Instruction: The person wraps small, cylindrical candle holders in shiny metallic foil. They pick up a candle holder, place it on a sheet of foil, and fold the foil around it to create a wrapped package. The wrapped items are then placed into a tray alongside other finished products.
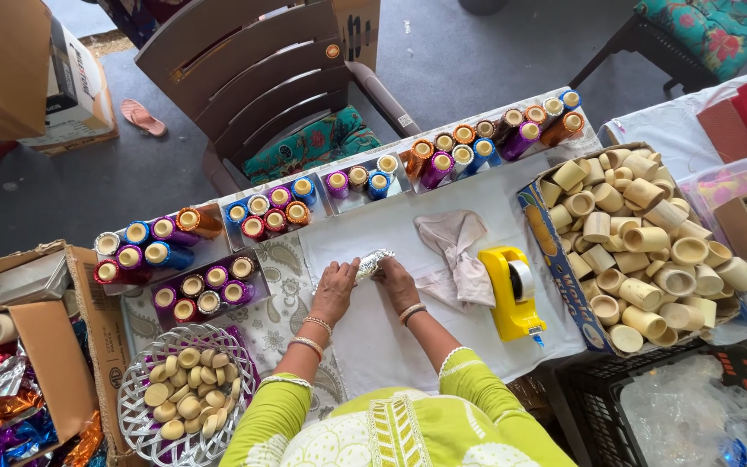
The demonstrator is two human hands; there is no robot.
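Nearest, green sleeves at the bottom edge, forearms with bangles reaching away over a white cloth (391,337). Just beyond, left hand (334,291) and right hand (398,282) side by side, both closed around one small silver foil-wrapped tube (373,263), lying on its side on the cloth; fingers curled on it from either end, the foil crinkled between them. Near left, a silver wire basket (136,415) heaped with pale round lids (185,391). Further left, an open cardboard box (62,363) with loose foil scraps in purple, orange and blue, plus one bare tube. Just right of the hands, a crumpled pinkish rag (456,259), and beside that a yellow tape dispenser (512,294) with its roll on top. Right again, a large open carton (555,259) piled with bare tan tubes (641,251), well apart from the hands. Near right corner, a black crate (590,406) holding clear plastic. Beyond the hands, along the far side of the table, rows of finished tubes (278,212) wrapped in blue, purple, red and orange foil, standing upright in shallow trays and clusters. Farthest, a brown chair (252,78) with a patterned cushion, and more cardboard boxes on the grey floor at far left.
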